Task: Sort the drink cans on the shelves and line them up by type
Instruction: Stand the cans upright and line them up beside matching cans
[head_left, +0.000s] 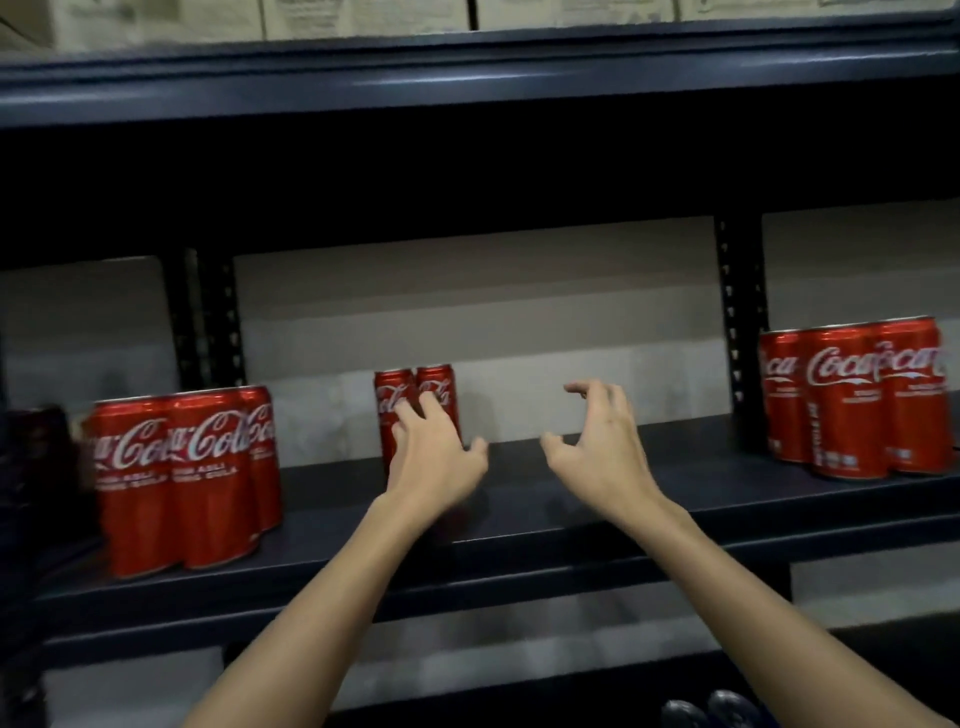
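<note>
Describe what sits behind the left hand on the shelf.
Two upright red cans stand side by side behind the left hand. Their lower halves are covered by the hand, so contact cannot be judged.

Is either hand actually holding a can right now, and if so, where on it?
Neither clearly. The left hand reaches in front of the two middle cans, fingers spread; contact cannot be told. The right hand hangs open over the shelf.

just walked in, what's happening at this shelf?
A person is sorting red cola cans on a dark metal shelf. The left hand is reaching at a pair of cans at the back middle, fingers spread over them; a firm grip isn't clear. The right hand hovers open beside it, holding nothing. One can group stands at the left, another at the right.
</note>
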